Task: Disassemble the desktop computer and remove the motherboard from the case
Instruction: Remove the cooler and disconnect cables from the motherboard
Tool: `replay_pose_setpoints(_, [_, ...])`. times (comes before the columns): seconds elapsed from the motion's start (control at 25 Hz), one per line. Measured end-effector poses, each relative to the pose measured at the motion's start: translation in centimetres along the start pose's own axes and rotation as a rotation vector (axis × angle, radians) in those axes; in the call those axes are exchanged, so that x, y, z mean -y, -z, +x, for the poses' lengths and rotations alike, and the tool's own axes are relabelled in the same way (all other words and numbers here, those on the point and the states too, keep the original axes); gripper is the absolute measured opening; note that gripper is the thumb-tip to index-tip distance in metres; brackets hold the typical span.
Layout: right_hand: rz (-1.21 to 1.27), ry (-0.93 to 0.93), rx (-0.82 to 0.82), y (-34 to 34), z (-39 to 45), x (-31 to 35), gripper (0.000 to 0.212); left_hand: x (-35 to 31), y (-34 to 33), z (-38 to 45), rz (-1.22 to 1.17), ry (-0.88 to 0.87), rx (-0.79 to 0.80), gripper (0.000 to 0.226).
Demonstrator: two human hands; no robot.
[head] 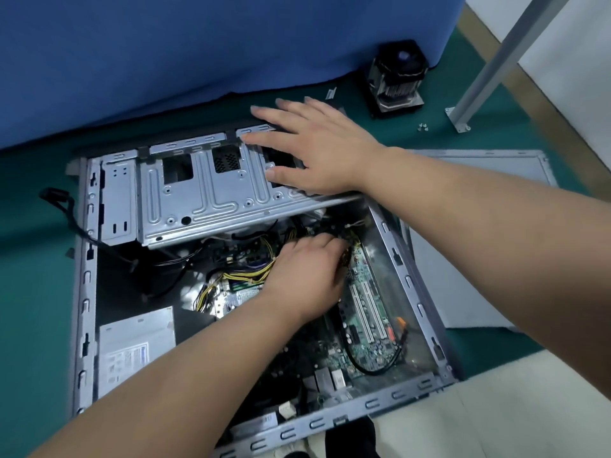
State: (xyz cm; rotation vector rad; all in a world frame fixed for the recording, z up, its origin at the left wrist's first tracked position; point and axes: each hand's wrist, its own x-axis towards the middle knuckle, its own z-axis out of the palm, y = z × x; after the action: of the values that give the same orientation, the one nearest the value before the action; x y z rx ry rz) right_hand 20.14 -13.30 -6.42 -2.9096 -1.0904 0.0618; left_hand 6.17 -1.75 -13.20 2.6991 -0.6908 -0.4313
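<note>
The open grey computer case [411, 279] lies on its side on the green mat. Inside it sits the green motherboard [360, 328] with white slots and yellow and black cables [244, 276]. My right hand [307, 150] rests flat, fingers spread, on the far end of the metal drive cage [205, 200]. My left hand [307, 276] reaches down inside the case under the cage's edge, fingers curled among the cables near the board's top. Its fingertips are hidden, so what they hold cannot be made out.
The power supply [135, 348] sits in the case's near left corner. A removed CPU cooler with fan [396, 81] stands on the mat at the back right, with loose screws [423, 127] beside it. The case's side panel [479, 246] lies to the right. A blue partition [198, 54] stands behind.
</note>
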Motion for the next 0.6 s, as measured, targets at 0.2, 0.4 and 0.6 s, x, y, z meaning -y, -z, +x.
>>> replay_pose_setpoints(0.2, [0.026,-0.007,-0.012,-0.1,0.2,-0.1,0.060,-0.9,-1.1,2.9,-0.048,0.150,-0.088,0.032])
replay_pose_setpoints(0.4, [0.054,-0.006,-0.032,-0.2,0.0,-0.2,0.061,-0.9,-2.4,4.3,-0.161,0.221,-0.124,0.033])
replay_pose_setpoints(0.6, [0.062,-0.006,-0.037,-0.4,0.0,-0.3,0.066,-1.2,-2.9,4.8,-0.183,0.293,-0.162,0.035])
